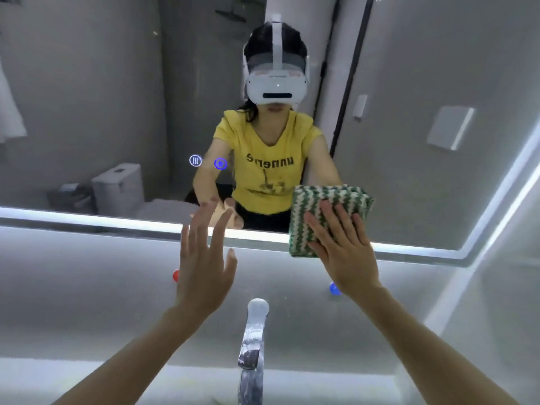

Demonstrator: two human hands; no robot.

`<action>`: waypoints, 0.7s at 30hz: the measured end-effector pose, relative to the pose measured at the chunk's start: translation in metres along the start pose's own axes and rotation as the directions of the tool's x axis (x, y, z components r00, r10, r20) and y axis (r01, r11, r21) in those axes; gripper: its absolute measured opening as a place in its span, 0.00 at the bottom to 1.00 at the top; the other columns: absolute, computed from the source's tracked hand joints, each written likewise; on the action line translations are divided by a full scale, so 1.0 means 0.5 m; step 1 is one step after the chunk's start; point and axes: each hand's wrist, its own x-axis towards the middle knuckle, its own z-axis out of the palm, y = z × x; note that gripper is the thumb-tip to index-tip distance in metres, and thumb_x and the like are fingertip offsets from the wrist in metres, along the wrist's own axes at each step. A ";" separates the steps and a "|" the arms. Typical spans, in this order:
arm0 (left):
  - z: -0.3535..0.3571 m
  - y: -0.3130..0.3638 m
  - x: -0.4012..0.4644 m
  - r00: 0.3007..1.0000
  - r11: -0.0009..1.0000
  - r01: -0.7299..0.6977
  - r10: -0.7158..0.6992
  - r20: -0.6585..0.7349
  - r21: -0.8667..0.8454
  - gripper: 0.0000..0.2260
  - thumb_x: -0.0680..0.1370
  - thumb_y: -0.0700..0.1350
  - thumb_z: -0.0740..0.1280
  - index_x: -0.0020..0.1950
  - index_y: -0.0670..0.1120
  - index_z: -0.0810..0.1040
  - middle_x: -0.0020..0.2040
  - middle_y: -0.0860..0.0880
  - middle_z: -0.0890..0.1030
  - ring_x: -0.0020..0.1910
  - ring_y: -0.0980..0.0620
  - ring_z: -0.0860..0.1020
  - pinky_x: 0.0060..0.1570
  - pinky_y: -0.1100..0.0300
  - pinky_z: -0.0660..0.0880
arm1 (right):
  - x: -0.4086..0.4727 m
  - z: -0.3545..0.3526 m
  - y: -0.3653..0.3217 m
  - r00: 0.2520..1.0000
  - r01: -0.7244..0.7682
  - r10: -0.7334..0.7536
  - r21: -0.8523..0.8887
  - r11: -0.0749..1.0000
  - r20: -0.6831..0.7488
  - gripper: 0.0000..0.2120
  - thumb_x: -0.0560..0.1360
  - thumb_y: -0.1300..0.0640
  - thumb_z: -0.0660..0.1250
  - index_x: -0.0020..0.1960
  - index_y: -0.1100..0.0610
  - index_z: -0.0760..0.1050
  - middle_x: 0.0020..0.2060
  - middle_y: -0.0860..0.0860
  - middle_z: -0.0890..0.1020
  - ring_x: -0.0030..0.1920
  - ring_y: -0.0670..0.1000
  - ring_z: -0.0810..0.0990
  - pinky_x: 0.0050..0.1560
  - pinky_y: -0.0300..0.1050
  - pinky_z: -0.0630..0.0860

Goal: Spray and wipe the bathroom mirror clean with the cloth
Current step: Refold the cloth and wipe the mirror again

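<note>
Right hand [342, 247]: fingers straight and flat, pressing the cloth [324, 211] against the mirror [102, 97]; it grasps nothing by curling, it only pushes.
Cloth: folded, green and white, at the lower edge of the mirror, right of the middle; its lower part hangs over the lit strip [87, 217] along that edge.
Left hand [204, 264]: released, fingers spread and straight, raised near the lower edge of the mirror, holding nothing; I cannot tell if the fingertips touch the glass.
Mirror: on the wall above the tap [252, 334]; it shows the person with a headset and a yellow shirt.
Spray bottle: not seen anywhere in this view.
Step in hand: wiping, I judge, since the cloth is already flat on the glass at the bottom.
Next move: probably to slide the cloth along or up the glass with even pressure, keeping the palm flat so the folded cloth does not slip down over the edge.
Other things: a red knob [175, 275] and a blue knob [334, 287] on the wall under the mirror.
</note>
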 end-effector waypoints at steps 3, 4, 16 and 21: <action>0.041 0.045 -0.010 1.000 0.998 -0.017 0.018 0.023 -0.056 0.27 0.72 0.42 0.60 0.72 0.45 0.61 0.74 0.41 0.60 0.74 0.43 0.56 0.71 0.40 0.56 | -0.049 -0.021 0.091 0.991 -0.132 0.132 -0.016 0.991 -0.011 0.24 0.83 0.48 0.51 0.77 0.49 0.51 0.76 0.53 0.56 0.74 0.57 0.57 0.73 0.55 0.55; 0.055 0.062 -0.014 0.999 0.997 -0.032 0.035 0.031 -0.066 0.28 0.71 0.41 0.61 0.72 0.45 0.61 0.74 0.42 0.59 0.74 0.43 0.56 0.71 0.41 0.55 | -0.065 -0.027 0.117 0.983 -0.182 0.182 -0.017 0.983 -0.013 0.25 0.83 0.48 0.52 0.77 0.49 0.51 0.75 0.55 0.58 0.74 0.58 0.57 0.73 0.55 0.55; 0.126 0.158 0.001 0.992 0.991 -0.121 0.122 0.013 -0.063 0.31 0.68 0.37 0.70 0.70 0.42 0.65 0.73 0.39 0.58 0.73 0.39 0.56 0.67 0.36 0.61 | -0.176 -0.037 0.218 0.894 -0.449 0.449 0.026 0.893 0.007 0.28 0.81 0.52 0.54 0.78 0.51 0.48 0.75 0.60 0.58 0.76 0.59 0.53 0.73 0.60 0.57; 0.111 0.167 0.026 0.985 0.985 -0.170 0.170 0.003 -0.017 0.34 0.68 0.38 0.71 0.71 0.44 0.62 0.74 0.40 0.57 0.73 0.40 0.57 0.67 0.35 0.60 | -0.138 -0.036 0.219 0.854 -0.521 0.521 0.060 0.852 0.013 0.26 0.82 0.49 0.48 0.78 0.52 0.46 0.75 0.60 0.55 0.75 0.60 0.51 0.74 0.59 0.51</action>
